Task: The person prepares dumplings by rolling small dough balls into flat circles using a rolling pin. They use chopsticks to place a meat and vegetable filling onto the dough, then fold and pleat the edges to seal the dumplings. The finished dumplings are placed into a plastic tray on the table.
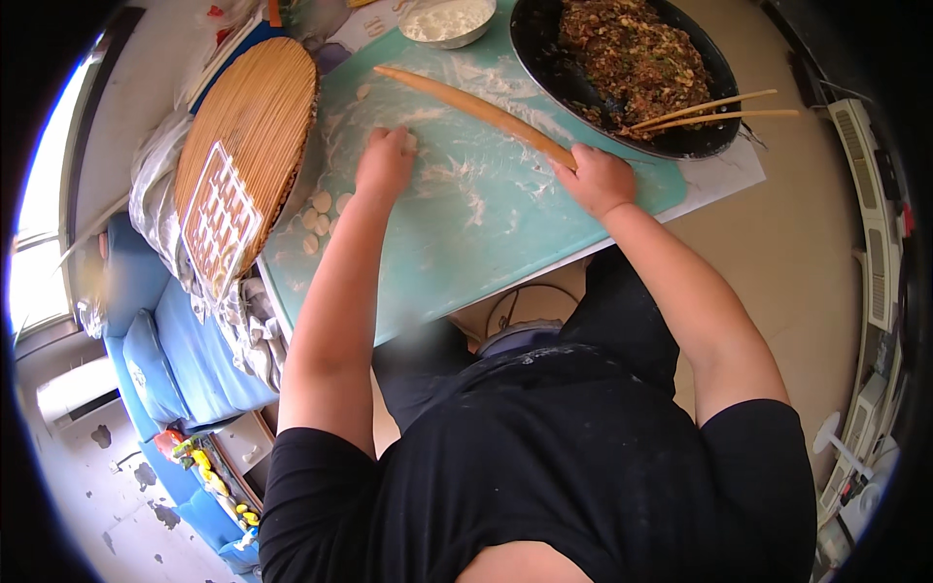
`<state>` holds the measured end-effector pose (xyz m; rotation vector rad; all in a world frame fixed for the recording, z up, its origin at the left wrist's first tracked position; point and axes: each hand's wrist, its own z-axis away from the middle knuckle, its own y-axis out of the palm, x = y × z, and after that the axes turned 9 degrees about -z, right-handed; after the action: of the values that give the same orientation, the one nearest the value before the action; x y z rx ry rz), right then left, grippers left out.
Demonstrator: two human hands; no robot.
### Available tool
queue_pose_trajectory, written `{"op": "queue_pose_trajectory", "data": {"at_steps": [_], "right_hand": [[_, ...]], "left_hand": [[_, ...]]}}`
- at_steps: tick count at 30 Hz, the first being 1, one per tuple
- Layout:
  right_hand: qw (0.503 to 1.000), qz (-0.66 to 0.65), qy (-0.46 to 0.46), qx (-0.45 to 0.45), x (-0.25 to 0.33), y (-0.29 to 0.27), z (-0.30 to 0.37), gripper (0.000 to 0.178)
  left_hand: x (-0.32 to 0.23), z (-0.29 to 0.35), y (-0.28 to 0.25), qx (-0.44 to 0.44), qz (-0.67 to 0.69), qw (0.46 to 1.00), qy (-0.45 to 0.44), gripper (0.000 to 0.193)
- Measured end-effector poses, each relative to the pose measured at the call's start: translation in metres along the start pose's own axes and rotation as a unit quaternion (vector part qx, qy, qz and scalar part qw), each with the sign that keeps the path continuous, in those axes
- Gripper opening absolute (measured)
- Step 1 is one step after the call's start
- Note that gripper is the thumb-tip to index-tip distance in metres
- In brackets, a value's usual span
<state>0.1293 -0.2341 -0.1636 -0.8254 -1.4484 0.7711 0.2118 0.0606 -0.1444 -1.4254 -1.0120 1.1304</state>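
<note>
My right hand (598, 180) is closed round the near end of a long wooden rolling pin (476, 112), which slants up and left across a floury green mat (515, 219). My left hand (385, 160) rests on the mat with its fingers closed on a small pale piece of dough (410, 144), mostly hidden by them. Several small flattened dough pieces (316, 222) lie beside my left forearm. Another dough piece (363, 91) sits alone further up, near the far tip of the pin.
A black pan (525, 44) of chopped filling (637, 58) stands at the far right, with chopsticks (719, 112) across its rim. At the back is a bowl of white flour (447, 21). A round straw tray (255, 121) stands on the left, and a blue sofa (199, 335) beyond.
</note>
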Motion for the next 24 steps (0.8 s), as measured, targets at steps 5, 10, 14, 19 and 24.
{"op": "queue_pose_trajectory", "data": {"at_steps": [5,10,14,19,24], "right_hand": [[1.0,-0.009,-0.018,-0.017,-0.001,0.004,0.001,0.037],[1.0,-0.016,-0.014,-0.015,0.001,0.003,0.001,0.037],[1.0,-0.021,-0.013,-0.018,0.002,0.001,0.001,0.037],[0.999,-0.017,-0.023,-0.03,0.0,0.003,0.001,0.038],[0.999,-0.007,-0.019,-0.028,-0.002,0.004,0.001,0.038]], "left_hand": [[-0.026,0.047,-0.012,0.024,0.022,0.995,0.091,0.03],[-0.048,0.084,-0.014,0.009,0.003,0.993,0.114,0.022],[-0.048,0.081,-0.019,0.011,-0.006,0.992,0.123,0.021],[-0.059,0.04,0.001,-0.128,0.001,0.989,0.076,0.031],[-0.072,0.038,0.039,-0.074,-0.087,0.992,0.053,0.05]]}}
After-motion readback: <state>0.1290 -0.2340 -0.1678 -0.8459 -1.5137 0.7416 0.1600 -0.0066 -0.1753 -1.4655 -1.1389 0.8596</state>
